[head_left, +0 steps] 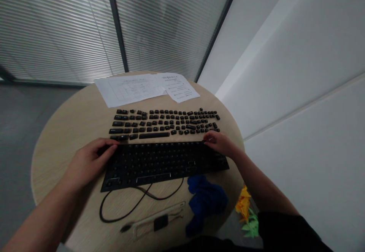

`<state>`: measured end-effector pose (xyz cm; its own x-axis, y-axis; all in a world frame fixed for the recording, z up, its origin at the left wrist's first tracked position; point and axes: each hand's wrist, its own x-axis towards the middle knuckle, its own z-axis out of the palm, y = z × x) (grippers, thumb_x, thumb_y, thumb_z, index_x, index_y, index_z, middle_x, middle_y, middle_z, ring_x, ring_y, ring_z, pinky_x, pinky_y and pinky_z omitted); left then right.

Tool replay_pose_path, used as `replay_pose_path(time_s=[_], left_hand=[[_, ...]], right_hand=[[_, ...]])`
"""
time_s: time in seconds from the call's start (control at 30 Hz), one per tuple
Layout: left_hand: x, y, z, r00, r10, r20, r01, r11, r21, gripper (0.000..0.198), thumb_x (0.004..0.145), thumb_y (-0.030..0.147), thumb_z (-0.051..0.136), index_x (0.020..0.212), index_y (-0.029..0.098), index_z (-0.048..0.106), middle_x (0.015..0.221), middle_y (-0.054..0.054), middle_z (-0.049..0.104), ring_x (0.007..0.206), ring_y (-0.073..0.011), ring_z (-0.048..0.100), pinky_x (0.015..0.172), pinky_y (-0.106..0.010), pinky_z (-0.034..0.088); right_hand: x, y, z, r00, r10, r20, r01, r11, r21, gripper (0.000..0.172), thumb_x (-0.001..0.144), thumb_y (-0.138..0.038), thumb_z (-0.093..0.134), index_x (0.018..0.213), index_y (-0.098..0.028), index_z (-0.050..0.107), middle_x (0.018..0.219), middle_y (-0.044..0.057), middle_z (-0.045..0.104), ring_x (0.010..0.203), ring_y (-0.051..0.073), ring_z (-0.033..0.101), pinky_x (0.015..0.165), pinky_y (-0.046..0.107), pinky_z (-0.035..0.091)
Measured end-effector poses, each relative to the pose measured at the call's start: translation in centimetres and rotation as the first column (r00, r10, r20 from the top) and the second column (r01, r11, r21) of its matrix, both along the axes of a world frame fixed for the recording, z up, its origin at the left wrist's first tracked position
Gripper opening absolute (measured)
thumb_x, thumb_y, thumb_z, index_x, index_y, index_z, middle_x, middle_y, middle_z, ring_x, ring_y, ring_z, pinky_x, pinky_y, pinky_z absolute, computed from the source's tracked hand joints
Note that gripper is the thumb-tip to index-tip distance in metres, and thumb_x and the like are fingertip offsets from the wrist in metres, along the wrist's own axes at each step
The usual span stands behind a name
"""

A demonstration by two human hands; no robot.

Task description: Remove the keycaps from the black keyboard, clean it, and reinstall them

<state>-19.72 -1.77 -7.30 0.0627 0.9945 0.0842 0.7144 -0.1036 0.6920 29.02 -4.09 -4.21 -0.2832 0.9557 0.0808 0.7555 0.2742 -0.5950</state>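
Observation:
A black keyboard base (162, 162) with its keycaps taken off lies on a round wooden table (71, 119). Loose black keycaps (165, 122) are laid out in rows just beyond it. My left hand (89, 160) rests on the keyboard's left end, fingers curled over the top-left corner. At the top-right edge of the keyboard, my right hand (221, 143) has its fingertips pinched together beside the nearest keycaps; what they hold is too small to make out.
Two printed sheets (142, 88) lie at the table's far side. The keyboard cable (137, 202) loops toward me, near a wire keycap puller (158, 221) and a blue cloth (205, 200). Yellow and green paper (246, 214) lies lower right. White walls stand right, window blinds behind.

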Motion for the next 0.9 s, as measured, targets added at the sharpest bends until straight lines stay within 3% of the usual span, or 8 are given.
replay_pose_path(time_s=[0.23, 0.4, 0.9], left_hand=[[-0.4, 0.1, -0.7, 1.0, -0.011, 0.018, 0.01, 1.0, 0.009, 0.05, 0.084, 0.064, 0.054, 0.104, 0.021, 0.072, 0.107, -0.007, 0.077, 0.099, -0.028, 0.071, 0.093, -0.038, 0.054], [0.0, 0.0, -0.2, 1.0, 0.006, 0.018, -0.006, 1.0, 0.004, 0.052, 0.08, 0.066, 0.052, 0.099, 0.022, 0.072, 0.102, -0.007, 0.077, 0.094, -0.0278, 0.071, 0.09, -0.038, 0.055], [0.0, 0.1, -0.3, 1.0, -0.006, 0.025, 0.007, 1.0, -0.013, 0.052, 0.081, 0.066, 0.052, 0.101, 0.022, 0.072, 0.105, -0.008, 0.077, 0.098, -0.0304, 0.071, 0.093, -0.042, 0.054]], right_hand=[[-1.1, 0.5, 0.6, 0.992, 0.086, 0.096, -0.088, 0.996, 0.017, 0.039, 0.085, -0.01, 0.069, 0.121, -0.021, 0.072, 0.1, 0.006, 0.081, 0.088, 0.019, 0.078, 0.084, 0.033, 0.06], [-1.5, 0.5, 1.2, 0.966, 0.135, 0.22, -0.144, 0.989, 0.026, 0.047, 0.084, -0.007, 0.07, 0.13, -0.019, 0.07, 0.104, 0.007, 0.08, 0.093, 0.021, 0.077, 0.088, 0.034, 0.058], [-1.5, 0.3, 1.2, 0.963, 0.141, 0.23, -0.153, 0.988, 0.036, 0.051, 0.089, -0.008, 0.066, 0.138, -0.023, 0.067, 0.107, 0.007, 0.08, 0.098, 0.022, 0.075, 0.091, 0.035, 0.056]])
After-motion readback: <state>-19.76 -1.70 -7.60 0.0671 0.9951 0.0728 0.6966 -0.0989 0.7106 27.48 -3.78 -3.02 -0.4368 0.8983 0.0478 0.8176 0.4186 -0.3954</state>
